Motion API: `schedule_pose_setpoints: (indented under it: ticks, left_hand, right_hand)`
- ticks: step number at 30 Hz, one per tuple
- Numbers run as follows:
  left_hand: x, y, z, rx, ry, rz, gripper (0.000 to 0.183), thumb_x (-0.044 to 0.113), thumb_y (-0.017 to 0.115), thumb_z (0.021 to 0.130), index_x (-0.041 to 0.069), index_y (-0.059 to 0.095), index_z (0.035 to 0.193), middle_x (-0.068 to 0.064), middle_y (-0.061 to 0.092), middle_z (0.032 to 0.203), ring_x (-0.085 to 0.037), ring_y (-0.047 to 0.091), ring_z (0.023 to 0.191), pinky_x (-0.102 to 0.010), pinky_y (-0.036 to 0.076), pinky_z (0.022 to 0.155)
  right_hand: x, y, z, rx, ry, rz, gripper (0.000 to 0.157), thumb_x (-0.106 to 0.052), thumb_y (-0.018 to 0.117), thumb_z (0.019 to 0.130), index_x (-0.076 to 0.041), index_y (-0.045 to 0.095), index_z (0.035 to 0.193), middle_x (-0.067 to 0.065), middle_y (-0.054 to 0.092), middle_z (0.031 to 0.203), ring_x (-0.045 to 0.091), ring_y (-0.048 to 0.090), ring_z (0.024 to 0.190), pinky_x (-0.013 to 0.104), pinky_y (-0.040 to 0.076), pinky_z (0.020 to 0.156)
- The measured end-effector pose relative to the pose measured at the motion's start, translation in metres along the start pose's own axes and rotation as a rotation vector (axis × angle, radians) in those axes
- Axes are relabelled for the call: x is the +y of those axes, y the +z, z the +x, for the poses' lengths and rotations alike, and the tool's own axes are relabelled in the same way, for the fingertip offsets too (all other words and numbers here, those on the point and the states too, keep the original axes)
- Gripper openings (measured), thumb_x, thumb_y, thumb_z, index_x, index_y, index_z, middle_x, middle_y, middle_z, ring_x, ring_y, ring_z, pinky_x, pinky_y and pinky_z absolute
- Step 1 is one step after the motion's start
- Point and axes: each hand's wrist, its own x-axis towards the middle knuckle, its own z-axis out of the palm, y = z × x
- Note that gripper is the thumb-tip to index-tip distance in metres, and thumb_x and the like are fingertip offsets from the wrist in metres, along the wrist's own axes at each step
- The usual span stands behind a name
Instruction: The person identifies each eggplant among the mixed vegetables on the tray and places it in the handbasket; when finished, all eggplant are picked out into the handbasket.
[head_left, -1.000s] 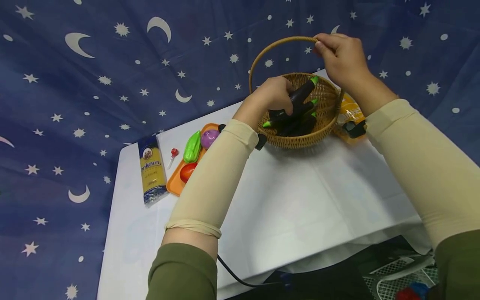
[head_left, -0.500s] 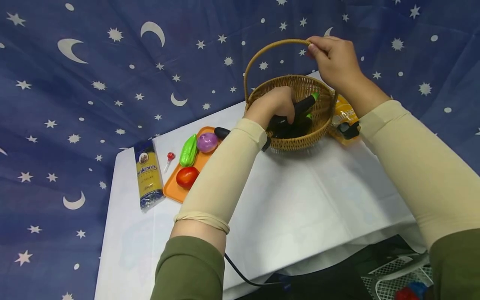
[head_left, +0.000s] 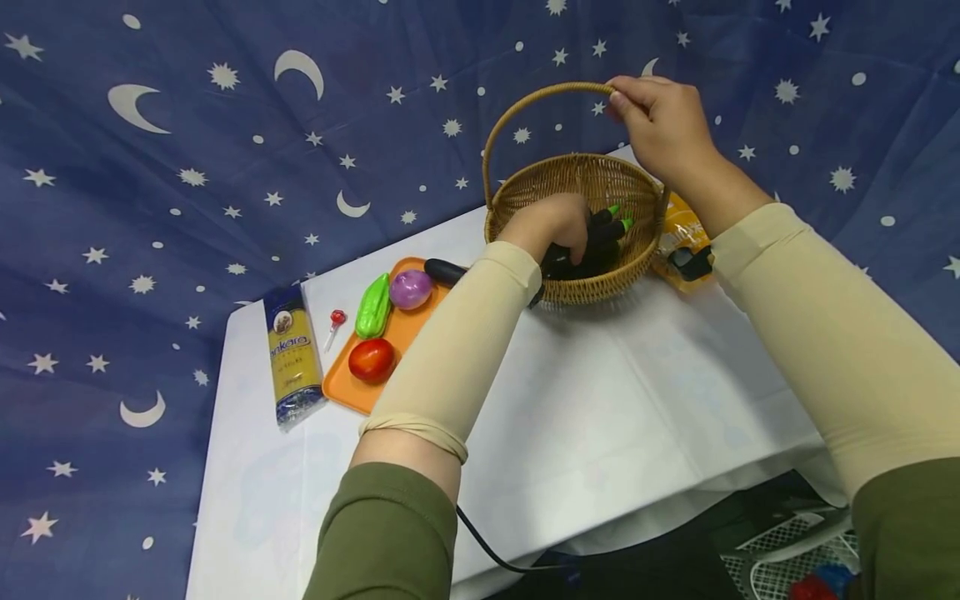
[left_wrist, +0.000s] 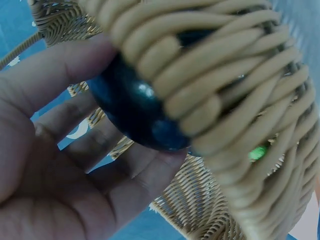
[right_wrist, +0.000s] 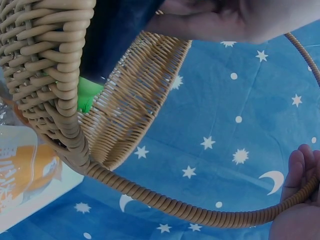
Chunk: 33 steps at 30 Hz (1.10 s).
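Note:
My right hand (head_left: 667, 125) grips the arched handle of the wicker basket (head_left: 592, 290) near its top right. The left hand (head_left: 558, 223) reaches down inside the basket, its thumb and fingers around the rounded end of a dark eggplant (left_wrist: 132, 100), close against the woven rim in the left wrist view. Beside it in the basket lie more dark eggplants with bright green tips, partly hidden by the hand and the rim. A green stem end (right_wrist: 89, 92) shows beneath the dark body in the right wrist view.
Left of the basket, an orange tray (head_left: 347, 385) holds a tomato (head_left: 372, 360), a green vegetable (head_left: 373, 308), a purple piece (head_left: 411, 289) and a dark one (head_left: 444, 272). A lollipop (head_left: 335, 323) and pasta pack (head_left: 294, 358) lie beyond. An orange bag (head_left: 686, 237) stands right.
My left hand has lowered deeper into the basket with the eggplant, whose green end now sits below the back rim. The right hand keeps hold of the handle.

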Motion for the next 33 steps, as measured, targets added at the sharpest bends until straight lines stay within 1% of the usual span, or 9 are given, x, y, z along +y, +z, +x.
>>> schedule_pose_setpoints:
  ticks: [4,8,11,14,19,23,26,30,33]
  left_hand:
    - [-0.001,0.004,0.002,-0.005,0.008,0.01,0.047,0.014,0.08,0.086,0.013,0.066,0.131,-0.001,0.06,0.134,-0.018,0.055,0.123,-0.031,0.049,0.098]
    - [-0.002,0.005,0.002,-0.015,0.005,-0.021,0.042,0.016,0.079,0.088,0.012,0.068,0.128,-0.002,0.061,0.133,-0.018,0.056,0.121,-0.031,0.05,0.097]
    - [-0.003,0.003,0.0,0.007,0.008,-0.044,0.04,0.018,0.078,0.088,0.012,0.068,0.126,-0.001,0.061,0.132,-0.017,0.058,0.118,-0.031,0.051,0.095]
    - [-0.005,-0.002,-0.004,0.036,0.01,-0.077,0.044,0.02,0.077,0.089,0.013,0.065,0.131,-0.001,0.059,0.133,-0.017,0.057,0.117,-0.03,0.051,0.092]
    - [-0.007,-0.008,-0.014,0.053,0.028,-0.128,0.056,0.021,0.077,0.089,0.012,0.057,0.141,-0.001,0.056,0.137,-0.019,0.058,0.113,-0.032,0.054,0.086]
    - [-0.01,-0.014,-0.025,0.081,0.066,-0.128,0.058,0.021,0.077,0.088,0.011,0.057,0.142,-0.001,0.056,0.139,-0.018,0.056,0.118,-0.031,0.052,0.092]
    - [-0.013,-0.02,-0.032,0.108,0.078,-0.11,0.059,0.022,0.077,0.089,0.013,0.057,0.143,0.0,0.056,0.141,-0.016,0.053,0.124,-0.029,0.049,0.098]
    - [-0.023,-0.027,-0.045,0.138,0.067,-0.094,0.059,0.027,0.076,0.09,0.016,0.056,0.144,0.001,0.053,0.144,-0.016,0.05,0.129,-0.029,0.046,0.101]
    - [-0.03,-0.029,-0.054,0.158,0.053,-0.114,0.058,0.029,0.076,0.09,0.019,0.056,0.144,0.002,0.051,0.146,-0.016,0.046,0.132,-0.03,0.045,0.102]
  right_hand:
    - [0.0,0.0,-0.001,0.006,-0.008,-0.006,0.044,-0.033,0.04,0.109,-0.009,0.062,0.138,0.013,0.067,0.123,0.028,0.06,0.115,0.038,0.048,0.098]
    - [-0.002,0.0,-0.001,0.01,-0.02,-0.009,0.044,-0.032,0.039,0.109,-0.008,0.063,0.136,0.013,0.067,0.121,0.027,0.06,0.113,0.036,0.048,0.097]
    - [-0.003,0.0,-0.001,0.009,-0.02,-0.003,0.044,-0.032,0.039,0.109,-0.008,0.063,0.137,0.013,0.067,0.121,0.027,0.06,0.114,0.037,0.048,0.097]
    - [-0.003,-0.001,-0.001,0.008,-0.007,-0.005,0.044,-0.033,0.039,0.109,-0.009,0.062,0.138,0.012,0.067,0.122,0.027,0.06,0.115,0.037,0.048,0.098]
    - [-0.001,-0.001,-0.001,0.006,-0.001,-0.012,0.045,-0.033,0.039,0.109,-0.009,0.061,0.139,0.013,0.067,0.124,0.028,0.06,0.116,0.039,0.048,0.1]
    - [-0.001,-0.001,-0.001,0.003,-0.004,-0.004,0.045,-0.033,0.039,0.109,-0.009,0.061,0.139,0.013,0.066,0.122,0.028,0.059,0.115,0.039,0.047,0.099]
    - [-0.001,-0.001,-0.001,-0.006,0.014,-0.01,0.045,-0.034,0.038,0.109,-0.01,0.061,0.14,0.012,0.066,0.122,0.027,0.058,0.115,0.039,0.047,0.098]
    - [-0.003,0.0,0.0,-0.022,0.044,-0.011,0.045,-0.034,0.038,0.109,-0.012,0.059,0.142,0.012,0.065,0.125,0.028,0.058,0.117,0.04,0.046,0.1]
    - [-0.004,0.0,0.001,-0.029,0.056,-0.007,0.045,-0.035,0.037,0.109,-0.012,0.059,0.142,0.012,0.064,0.128,0.029,0.058,0.119,0.04,0.046,0.101]
